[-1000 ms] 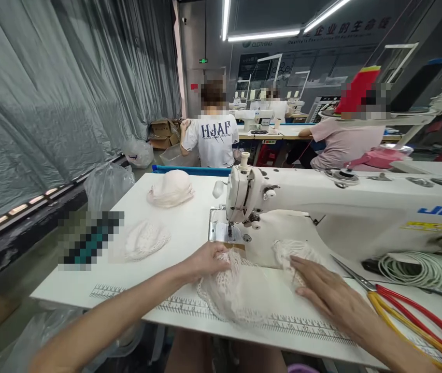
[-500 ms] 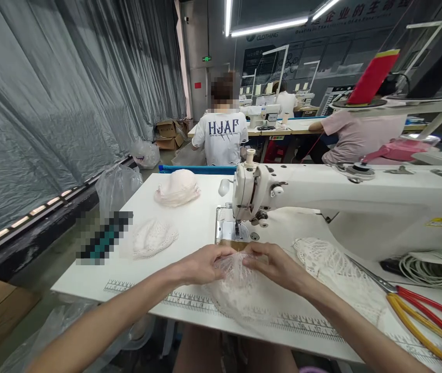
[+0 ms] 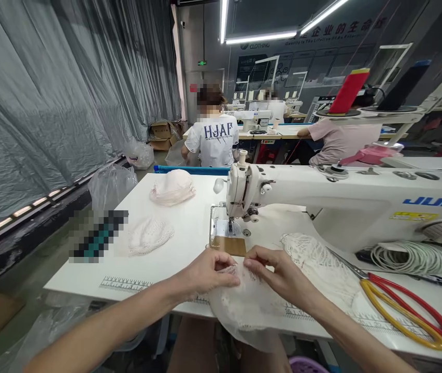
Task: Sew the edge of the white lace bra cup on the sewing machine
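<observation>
White lace piece (image 3: 244,311), one: gathered at its upper edge, lower part draped over the front edge of the white table (image 3: 189,228), in front of the sewing machine (image 3: 283,181). Left hand (image 3: 212,272): thumb and fingers pinched on the lace. Right hand (image 3: 281,269): fingertips pinched close beside, same edge. Second lace piece (image 3: 317,256): flat, right of the hands, near scissors (image 3: 366,278), red-and-yellow handled.

The lace fabric (image 3: 240,305) now apparently droops past the table edge (image 3: 191,310).
</observation>
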The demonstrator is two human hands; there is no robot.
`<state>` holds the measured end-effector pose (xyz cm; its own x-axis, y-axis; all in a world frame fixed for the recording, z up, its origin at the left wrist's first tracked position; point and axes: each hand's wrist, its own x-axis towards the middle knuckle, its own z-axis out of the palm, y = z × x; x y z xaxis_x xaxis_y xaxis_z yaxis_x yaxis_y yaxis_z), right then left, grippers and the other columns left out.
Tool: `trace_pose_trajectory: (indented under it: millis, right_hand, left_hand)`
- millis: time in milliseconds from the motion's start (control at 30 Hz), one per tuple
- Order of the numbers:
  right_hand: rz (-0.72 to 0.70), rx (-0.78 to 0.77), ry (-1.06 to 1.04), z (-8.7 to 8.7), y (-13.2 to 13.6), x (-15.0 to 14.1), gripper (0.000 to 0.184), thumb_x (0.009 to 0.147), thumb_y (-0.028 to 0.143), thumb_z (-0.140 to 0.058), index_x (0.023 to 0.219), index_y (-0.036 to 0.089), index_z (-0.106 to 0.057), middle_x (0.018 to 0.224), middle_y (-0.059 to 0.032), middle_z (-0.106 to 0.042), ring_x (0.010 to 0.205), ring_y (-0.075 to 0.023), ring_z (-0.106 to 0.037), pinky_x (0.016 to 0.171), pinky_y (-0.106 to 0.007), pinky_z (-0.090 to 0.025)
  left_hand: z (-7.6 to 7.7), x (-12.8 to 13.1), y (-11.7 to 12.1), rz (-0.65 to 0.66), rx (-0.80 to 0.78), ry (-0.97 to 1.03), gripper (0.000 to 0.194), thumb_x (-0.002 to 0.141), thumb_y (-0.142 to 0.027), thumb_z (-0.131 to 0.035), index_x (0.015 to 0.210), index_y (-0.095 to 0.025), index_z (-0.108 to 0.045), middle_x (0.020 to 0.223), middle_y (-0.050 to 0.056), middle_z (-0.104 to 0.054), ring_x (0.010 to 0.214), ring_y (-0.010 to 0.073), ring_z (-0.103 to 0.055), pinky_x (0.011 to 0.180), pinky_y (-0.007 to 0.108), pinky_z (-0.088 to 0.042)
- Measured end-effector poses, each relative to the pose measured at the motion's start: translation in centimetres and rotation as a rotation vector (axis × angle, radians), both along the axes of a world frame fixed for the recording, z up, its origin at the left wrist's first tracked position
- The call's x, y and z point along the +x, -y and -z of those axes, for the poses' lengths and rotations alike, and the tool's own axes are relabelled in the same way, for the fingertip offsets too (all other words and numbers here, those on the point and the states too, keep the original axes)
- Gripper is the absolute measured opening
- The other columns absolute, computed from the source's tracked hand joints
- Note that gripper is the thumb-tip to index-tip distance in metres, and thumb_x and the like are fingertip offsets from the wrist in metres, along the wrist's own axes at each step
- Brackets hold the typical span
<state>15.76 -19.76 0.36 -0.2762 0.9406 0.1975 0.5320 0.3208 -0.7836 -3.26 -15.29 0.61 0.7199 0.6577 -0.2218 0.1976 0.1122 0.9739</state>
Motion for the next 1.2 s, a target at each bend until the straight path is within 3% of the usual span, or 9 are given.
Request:
trace_pose_trajectory:
  millis: [100,200,433,600,733,800,933,1067,1200]
  right_hand:
    - [-0.070,-0.090,0.007,0.1,1.2,0.4,0.029,0.091,0.043,-0.043,0.083,0.018,-0.056,0.068,0.0002,-0.055,0.060,-0.0124,-0.046,0.052,-0.023,-0.033]
    - [-0.084,-0.163,-0.018,0.0,2.2,0.7,0.031,0.088,0.045,-0.048,0.077,0.017,-0.057,0.067,0.0000,-0.055,0.062,-0.0127,-0.047,0.054,-0.022,-0.034]
    - [-0.043,-0.145,0.015,-0.7,3.5,0.3,0.031,0.089,0.040,-0.044,0.069,0.017,-0.050,0.059,0.0030,-0.046,0.054,-0.0102,-0.039,0.049,-0.021,-0.030]
    - [-0.030,-0.115,0.130,-1.9,4.7,-0.2,0.031,0.092,0.039,-0.038,0.070,0.019,-0.047,0.055,0.0047,-0.041,0.051,-0.0101,-0.038,0.047,-0.022,-0.028]
    - [0.011,-0.030,0.329,-1.3,1.8,-0.2,0.028,0.093,0.036,-0.039,0.072,0.020,-0.048,0.058,0.0033,-0.051,0.052,-0.0112,-0.047,0.049,-0.022,-0.029]
    - [0.070,0.025,0.477,0.0,-1.0,-0.1,0.026,0.093,0.032,-0.038,0.073,0.020,-0.049,0.060,0.0020,-0.056,0.054,-0.0126,-0.051,0.050,-0.023,-0.030]
    - [0.130,0.034,0.597,3.1,-5.8,0.2,0.020,0.090,0.023,-0.039,0.075,0.019,-0.052,0.062,-0.0011,-0.060,0.054,-0.0155,-0.055,0.048,-0.024,-0.028]
    - [0.121,0.052,0.661,4.2,-7.6,0.9,0.020,0.090,0.023,-0.040,0.076,0.020,-0.053,0.060,-0.0004,-0.061,0.051,-0.0149,-0.054,0.046,-0.024,-0.025]
    - [0.132,0.073,0.718,4.0,-7.8,1.3,0.022,0.093,0.026,-0.038,0.079,0.019,-0.054,0.060,-0.0007,-0.061,0.048,-0.0153,-0.053,0.046,-0.025,-0.024]
  left_hand:
    - [-0.4,-0.1,0.9,0.012,-0.027,0.001,0.019,0.066,-0.020,-0.069,0.081,-0.010,-0.062,0.067,-0.002,-0.051,0.065,0.0091,-0.044,0.060,0.021,-0.033]
    - [-0.6,-0.2,1.5,0.032,-0.023,-0.015,0.022,0.064,-0.018,-0.070,0.083,-0.010,-0.062,0.069,-0.001,-0.052,0.066,0.0095,-0.045,0.060,0.021,-0.034]
    - [-1.0,-1.1,3.0,0.132,0.008,-0.076,0.024,0.069,-0.030,-0.069,0.078,-0.011,-0.058,0.067,-0.002,-0.048,0.063,0.0093,-0.042,0.057,0.021,-0.032]
    - [-2.7,-2.5,3.9,0.106,0.107,-0.208,0.023,0.078,-0.036,-0.059,0.074,-0.013,-0.057,0.063,-0.004,-0.044,0.058,0.0081,-0.037,0.053,0.020,-0.028]
    - [-3.1,-2.2,1.2,0.155,0.398,-0.376,0.017,0.073,-0.025,-0.064,0.088,-0.017,-0.063,0.083,-0.001,-0.056,0.073,0.0132,-0.049,0.061,0.022,-0.034]
    - [-2.3,-1.4,-0.9,0.201,0.544,-0.540,0.028,0.070,-0.023,-0.067,0.097,-0.019,-0.061,0.093,0.001,-0.059,0.085,0.0187,-0.052,0.067,0.025,-0.037]
    - [0.2,0.0,-3.5,0.109,0.870,-0.808,0.050,0.073,-0.012,-0.062,0.120,-0.021,-0.048,0.105,0.006,-0.056,0.091,0.0229,-0.054,0.073,0.032,-0.041]
    - [2.7,0.7,-4.6,0.126,1.309,-0.614,0.033,0.076,-0.001,-0.053,0.104,-0.019,-0.053,0.107,0.005,-0.056,0.096,0.0197,-0.051,0.078,0.033,-0.040]
    - [4.3,1.1,-5.6,0.172,1.447,-0.494,0.018,0.085,-0.002,-0.045,0.092,-0.016,-0.055,0.095,0.002,-0.060,0.090,0.0153,-0.054,0.079,0.032,-0.039]
